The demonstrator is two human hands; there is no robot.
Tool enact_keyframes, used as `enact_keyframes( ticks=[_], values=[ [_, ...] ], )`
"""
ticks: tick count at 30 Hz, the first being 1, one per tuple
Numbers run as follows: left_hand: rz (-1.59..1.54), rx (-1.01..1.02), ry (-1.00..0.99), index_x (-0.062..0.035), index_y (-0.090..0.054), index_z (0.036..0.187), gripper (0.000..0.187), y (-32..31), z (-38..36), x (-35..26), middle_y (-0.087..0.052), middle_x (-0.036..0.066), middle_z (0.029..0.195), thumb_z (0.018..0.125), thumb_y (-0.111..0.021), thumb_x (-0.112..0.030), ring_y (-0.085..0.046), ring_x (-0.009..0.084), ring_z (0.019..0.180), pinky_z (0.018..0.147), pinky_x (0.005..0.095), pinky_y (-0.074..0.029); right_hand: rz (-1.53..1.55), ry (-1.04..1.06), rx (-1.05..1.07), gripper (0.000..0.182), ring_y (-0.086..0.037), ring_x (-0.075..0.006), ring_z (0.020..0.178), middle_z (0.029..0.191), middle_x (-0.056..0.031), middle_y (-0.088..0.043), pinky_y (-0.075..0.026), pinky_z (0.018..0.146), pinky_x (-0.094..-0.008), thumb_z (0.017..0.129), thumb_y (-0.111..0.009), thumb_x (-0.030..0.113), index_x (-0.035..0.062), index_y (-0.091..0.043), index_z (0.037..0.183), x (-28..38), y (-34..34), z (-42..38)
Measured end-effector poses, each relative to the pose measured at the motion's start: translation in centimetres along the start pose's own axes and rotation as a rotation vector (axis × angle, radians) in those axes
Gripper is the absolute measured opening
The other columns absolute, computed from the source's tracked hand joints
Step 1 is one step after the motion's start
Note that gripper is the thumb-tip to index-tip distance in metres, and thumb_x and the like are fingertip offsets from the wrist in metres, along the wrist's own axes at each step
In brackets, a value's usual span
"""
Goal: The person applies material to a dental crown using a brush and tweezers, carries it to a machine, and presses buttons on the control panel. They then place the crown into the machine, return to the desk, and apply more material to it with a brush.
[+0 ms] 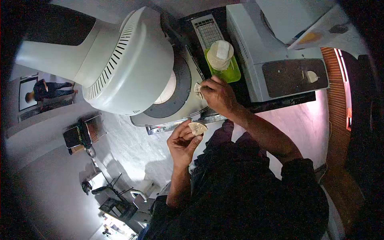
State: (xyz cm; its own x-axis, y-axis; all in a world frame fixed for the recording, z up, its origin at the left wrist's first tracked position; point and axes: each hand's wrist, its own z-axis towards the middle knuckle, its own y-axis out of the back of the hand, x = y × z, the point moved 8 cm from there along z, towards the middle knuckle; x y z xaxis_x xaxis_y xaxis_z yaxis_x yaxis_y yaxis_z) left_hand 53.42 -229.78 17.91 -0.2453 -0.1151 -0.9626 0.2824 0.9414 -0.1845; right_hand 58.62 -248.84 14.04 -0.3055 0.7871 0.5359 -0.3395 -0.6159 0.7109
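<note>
My left hand (pixel 184 144) is closed round a cream, fan-shaped piece (pixel 197 128), gripped between thumb and fingers with its face turned up. Further up and to the right, my right hand (pixel 218 95) pinches a smaller cream piece (pixel 198 91) at its fingertips, beside the round dark plate (pixel 183 86) of the large white machine. Just beyond my right hand, a stack of cream discs (pixel 219 60) with a white block (pixel 223 50) on top rests on a yellow-green tray (pixel 233 73).
The large white machine's rounded head (pixel 136 64) overhangs the plate at the left. A keyboard (pixel 208 31) lies behind the tray. At the right, another grey machine (pixel 244 60) bears a cream piece (pixel 312 77). A person (pixel 50 89) stands far left, near chairs (pixel 82 134).
</note>
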Motion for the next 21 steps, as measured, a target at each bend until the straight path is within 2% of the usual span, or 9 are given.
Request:
enact_keyframes(
  ticks=[4, 7, 13, 14, 18, 21],
  values=[
    [0.026, -0.005, 0.006, 0.0075, -0.056, 0.14, 0.061, 0.4, 0.0, 0.1, -0.075, 0.017, 0.115, 0.085, -0.08, 0.01, -0.073, 0.0217, 0.106, 0.095, 0.0336, -0.059, -0.003, 0.016, -0.015, 0.008, -0.061, -0.0264, 0.095, 0.101, -0.0042, -0.067, -0.052, 0.084, -0.0405, 0.078, -0.073, 0.002, 0.0042, -0.07, 0.086, 0.1, -0.1, 0.3],
    [0.094, -0.052, 0.049, 0.0063, -0.057, 0.139, 0.065, 1.1, 0.0, 0.4, -0.074, 0.017, 0.116, 0.083, -0.086, -0.003, -0.074, 0.0252, 0.104, 0.092, 0.0363, -0.061, 0.037, -0.02, -0.056, 0.009, -0.06, -0.0287, 0.095, 0.102, -0.0058, -0.067, -0.052, 0.084, -0.0412, 0.078, -0.072, 0.001, 0.0032, -0.069, 0.086, -0.1, -0.2, 0.3],
    [0.112, -0.068, 0.01, 0.0065, -0.056, 0.14, 0.07, 1.4, 0.3, -0.2, -0.071, 0.013, 0.115, 0.083, -0.089, -0.018, -0.071, 0.0206, 0.098, 0.088, 0.0352, -0.061, 0.02, -0.129, -0.11, 0.012, -0.061, -0.033, 0.1, 0.107, -0.0086, -0.067, -0.054, 0.085, -0.0434, 0.079, -0.071, 0.0, 0.0028, -0.067, 0.09, 0.3, 3.2, 0.4],
    [0.114, -0.06, 0.001, 0.007, -0.055, 0.14, 0.071, 1.0, 0.5, -0.6, -0.071, 0.013, 0.113, 0.082, -0.089, -0.016, -0.071, 0.0202, 0.097, 0.087, 0.0353, -0.061, 0.043, -0.132, -0.186, 0.015, -0.062, -0.033, 0.101, 0.108, -0.0081, -0.067, -0.053, 0.086, -0.0442, 0.077, -0.073, -0.001, 0.0043, -0.069, 0.091, 0.7, 5.3, 0.3],
    [0.085, -0.012, 0.007, 0.0075, -0.055, 0.14, 0.072, -1.0, 1.2, -1.2, -0.072, 0.013, 0.11, 0.081, -0.09, -0.016, -0.072, 0.0207, 0.099, 0.088, 0.0347, -0.061, -0.029, -0.281, -0.236, 0.024, -0.065, -0.0303, 0.097, 0.109, -0.0073, -0.071, -0.053, 0.086, -0.0444, 0.074, -0.079, -0.002, 0.0083, -0.074, 0.095, 0.6, 12.8, -2.2],
    [0.022, 0.13, -0.003, 0.0089, -0.053, 0.141, 0.063, -2.8, 1.7, -0.7, -0.074, 0.019, 0.115, 0.085, -0.082, 0.005, -0.074, 0.0232, 0.104, 0.094, 0.0343, -0.059, -0.211, -0.36, -0.256, 0.02, -0.069, -0.0286, 0.095, 0.109, -0.0074, -0.075, -0.053, 0.086, -0.0427, 0.077, -0.08, 0.0, 0.0083, -0.074, 0.095, -0.2, 18.1, -4.6]
  ],
)
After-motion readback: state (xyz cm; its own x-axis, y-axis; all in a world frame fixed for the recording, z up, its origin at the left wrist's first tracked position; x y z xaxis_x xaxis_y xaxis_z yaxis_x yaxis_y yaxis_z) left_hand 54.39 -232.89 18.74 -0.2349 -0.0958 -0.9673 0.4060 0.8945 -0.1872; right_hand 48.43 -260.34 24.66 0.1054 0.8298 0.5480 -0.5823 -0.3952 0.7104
